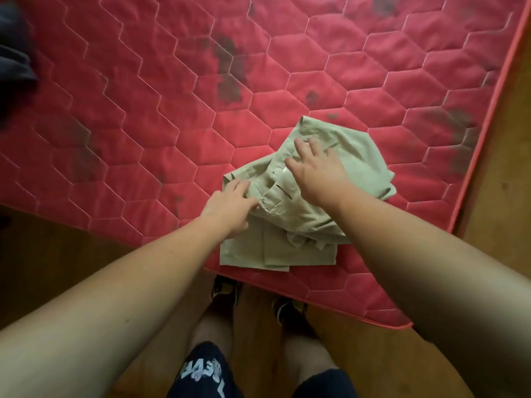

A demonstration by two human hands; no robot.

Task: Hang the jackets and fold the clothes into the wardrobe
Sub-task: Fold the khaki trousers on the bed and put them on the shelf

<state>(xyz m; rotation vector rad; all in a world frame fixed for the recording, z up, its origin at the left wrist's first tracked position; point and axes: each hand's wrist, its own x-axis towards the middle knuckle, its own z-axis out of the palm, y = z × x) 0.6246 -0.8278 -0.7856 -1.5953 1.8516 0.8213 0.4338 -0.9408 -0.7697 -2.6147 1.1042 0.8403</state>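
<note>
A beige garment, partly folded into a bundle, lies near the front corner of a red quilted mattress. My right hand lies flat on top of the bundle with its fingers spread and straight. At the bundle's left edge my left hand touches the cloth, and its fingertips slip under a fold, so I cannot see whether they pinch it. A flatter folded layer of the same beige cloth sticks out toward me beneath the bundle.
A dark garment lies at the mattress's far left edge. Dark stains mark the mattress. Wooden floor surrounds the mattress on the right and in front, where my legs and shoes stand.
</note>
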